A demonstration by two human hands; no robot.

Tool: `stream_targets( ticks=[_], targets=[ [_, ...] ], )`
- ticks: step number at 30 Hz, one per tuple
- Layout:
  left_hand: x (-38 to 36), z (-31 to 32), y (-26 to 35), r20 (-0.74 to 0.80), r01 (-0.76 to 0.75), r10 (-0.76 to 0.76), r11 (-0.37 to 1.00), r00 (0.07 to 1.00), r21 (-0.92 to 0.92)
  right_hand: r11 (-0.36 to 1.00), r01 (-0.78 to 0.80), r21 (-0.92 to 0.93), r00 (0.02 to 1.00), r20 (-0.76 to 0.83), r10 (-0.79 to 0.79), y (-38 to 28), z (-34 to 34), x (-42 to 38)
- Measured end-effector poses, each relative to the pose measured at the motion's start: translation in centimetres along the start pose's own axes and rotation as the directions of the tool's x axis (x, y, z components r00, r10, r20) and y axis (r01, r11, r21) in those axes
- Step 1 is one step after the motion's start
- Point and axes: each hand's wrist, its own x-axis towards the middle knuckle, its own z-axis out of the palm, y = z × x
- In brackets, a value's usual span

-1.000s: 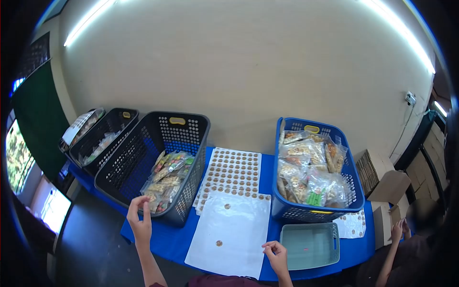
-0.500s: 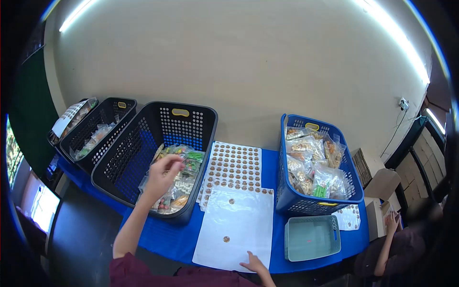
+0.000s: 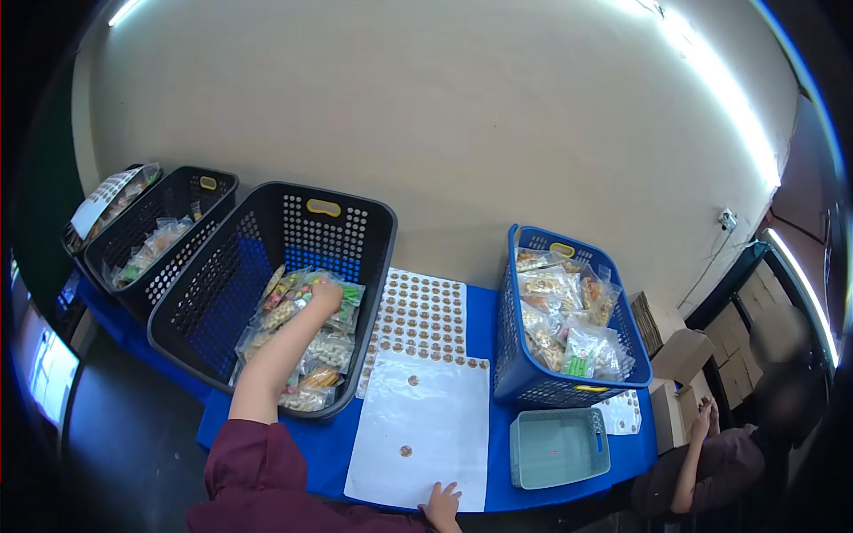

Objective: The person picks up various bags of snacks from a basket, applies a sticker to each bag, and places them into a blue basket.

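My left hand (image 3: 325, 298) reaches down into the large black basket (image 3: 169, 333), touching or just over clear bags (image 3: 293, 306) of snacks and colourful pieces. Its fingers are turned away and hidden, so what they hold, if anything, does not show. My right hand (image 3: 442, 505) rests with fingers apart at the lower edge of a white sticker sheet (image 3: 382, 484). Two round brown stickers (image 3: 406, 451) remain on the bare part of that sheet. Behind it lie more sheets (image 3: 426, 306) covered with rows of the same round stickers.
A blue basket (image 3: 524, 377) of filled bags stands to the right, with a grey-green tray (image 3: 560, 475) in front of it. Further black baskets (image 3: 213, 178) are at the left. A co-worker (image 3: 724, 466) stands at the right beside open cardboard boxes (image 3: 684, 355).
My left hand has gone from above the black basket down onto the bags in it. My right hand stays at the sheet's lower edge, its fingers now more spread. The view has shifted slightly.
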Motion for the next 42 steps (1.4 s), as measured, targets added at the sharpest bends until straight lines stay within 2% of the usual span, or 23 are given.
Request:
stream_targets(
  ticks=[3, 6, 9, 10, 13, 14, 17, 19, 22, 25, 28, 31, 32, 35, 39, 42],
  targets=[
    [1.1, 2.7, 1.5, 0.169, -0.178, 0.193, 0.979, 0.967, -0.096, 0.999, 0.005, 0.038, 0.999, -0.032, -0.004, 0.0, -0.5, -0.2],
    [1.1, 3.6, 2.6, 0.227, -0.288, 0.288, 0.957, 0.93, -0.035, 0.999, -0.013, 0.053, 0.999, -0.049, 0.016, -0.1, 0.3, -0.2],
    [2.5, 2.9, 2.6, 0.169, -0.25, 0.247, 0.968, 0.954, -0.009, 0.999, -0.022, 0.046, 0.998, -0.063, 0.025, -0.3, 0.2, -0.4],
    [3.1, 2.3, 2.6, 0.128, -0.235, 0.244, 0.968, 0.961, -0.085, 0.998, -0.026, 0.054, 0.998, -0.061, 0.03, -0.3, 0.1, -0.6],
    [4.5, 2.9, 2.8, 0.002, -0.155, 0.158, 0.97, 0.987, -0.19, 0.995, 0.006, -0.097, 0.998, -0.061, -0.012, -0.9, -0.6, -1.0],
    [4.4, 3.7, 3.1, -0.08, -0.178, 0.169, 0.974, 0.982, -0.141, 0.998, 0.012, -0.068, 0.996, -0.088, -0.018, -0.6, 0.4, -0.7],
    [4.5, 7.7, 3.4, -0.016, -0.076, 0.077, 0.996, 0.997, 0.038, 0.999, 0.033, -0.02, 0.989, -0.145, -0.035, 0.4, 3.4, 0.0],
    [2.9, 10.6, 2.7, 0.011, -0.093, 0.093, 0.964, 0.996, 0.25, 0.999, 0.048, -0.022, 0.987, -0.152, -0.051, 0.5, 3.2, 0.0],
    [0.9, 11.9, 1.2, 0.229, -0.068, 0.033, 0.987, 0.973, 0.143, 0.999, 0.02, 0.033, 0.99, -0.137, -0.015, 0.2, 2.0, -0.6],
    [0.1, 13.5, -0.1, 0.148, -0.096, 0.059, 0.961, 0.987, 0.261, 0.994, -0.027, 0.102, 0.995, -0.098, 0.037, -0.4, -0.2, -0.9],
    [1.1, 15.7, -0.8, -0.01, -0.028, 0.032, 0.966, 0.999, 0.258, 0.988, -0.06, 0.141, 0.995, -0.067, 0.07, -0.5, -1.3, -1.1],
    [1.9, 14.2, 0.2, 0.026, -0.112, 0.117, 0.818, 0.993, 0.564, 0.985, -0.058, 0.161, 0.994, -0.077, 0.071, -0.4, -2.0, -1.6],
    [1.4, 13.6, 0.6, -0.045, -0.121, 0.164, 0.865, 0.985, 0.487, 0.984, -0.049, 0.168, 0.994, -0.087, 0.065, -0.4, -2.1, -1.8],
    [1.3, 12.9, 0.8, -0.223, -0.151, 0.311, 0.831, 0.924, 0.535, 0.979, -0.056, 0.196, 0.993, -0.09, 0.074, 0.1, -0.8, -1.6],
    [0.5, 12.5, 1.0, -0.137, -0.141, 0.208, 0.911, 0.968, 0.388, 0.98, -0.037, 0.197, 0.992, -0.107, 0.059, 0.4, -0.2, -1.6],
    [-0.5, 13.2, 1.4, -0.203, -0.089, 0.153, 0.952, 0.967, 0.294, 0.981, 0.005, 0.193, 0.987, -0.158, 0.026, 0.5, -0.3, -2.2]
  ],
)
